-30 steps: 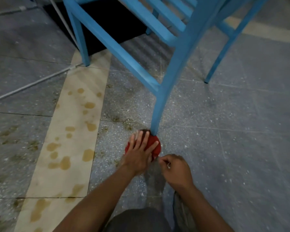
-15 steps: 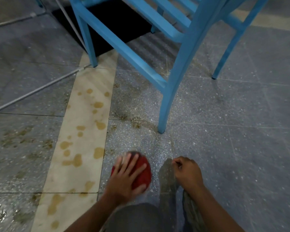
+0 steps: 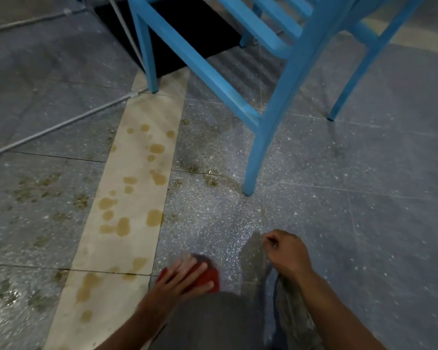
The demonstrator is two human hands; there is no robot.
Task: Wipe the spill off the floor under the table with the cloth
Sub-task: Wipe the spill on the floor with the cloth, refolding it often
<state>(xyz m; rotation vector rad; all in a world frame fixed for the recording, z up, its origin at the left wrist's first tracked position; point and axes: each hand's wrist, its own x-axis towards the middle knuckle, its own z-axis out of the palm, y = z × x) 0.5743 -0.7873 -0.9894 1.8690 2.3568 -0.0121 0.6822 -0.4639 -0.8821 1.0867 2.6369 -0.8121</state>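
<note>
Pressing flat, the left hand (image 3: 185, 276) spreads over the red cloth (image 3: 208, 276); right hand (image 3: 286, 251) fisted, empty.

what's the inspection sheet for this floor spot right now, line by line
surface: grey speckled floor with a pale strip; brown spill spots on the strip, fainter stains either side, wet sheen near the cloth
job's things: red cloth flat on the floor
clutter: nothing seen
grippers: left hand spread on the cloth, blurred; right hand fisted, holding nothing visible
cables: grey pipes along the floor
surroundings: blue furniture legs, black mat
</note>
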